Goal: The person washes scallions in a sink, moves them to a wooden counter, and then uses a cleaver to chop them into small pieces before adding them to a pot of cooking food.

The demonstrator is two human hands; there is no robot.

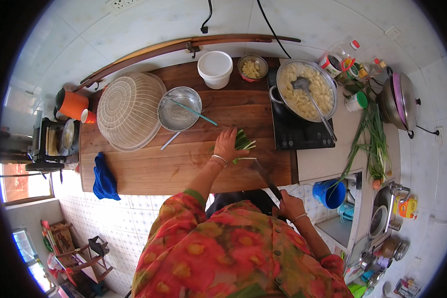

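Note:
My left hand point(226, 143) is laid over a small bunch of cut green onions point(242, 141) on the wooden table point(193, 167), gripping it against the surface. The white ends stick out to the right of my thumb. A loose green onion piece point(247, 158) lies just below the bunch. In my right hand point(291, 205), near the table's front edge, is the handle of a kitchen knife point(265, 176). Its dark blade points up and to the left, with the tip close to the loose piece.
A metal bowl point(182, 117) with a green chopstick point(195, 111), a woven cover point(126, 108), a white lidded tub point(215, 70) and a small bowl of chopped food point(251, 69) stand behind. A full pot point(307, 91) sits on the induction cooktop point(301, 139). Long green onions point(374, 141) lie right.

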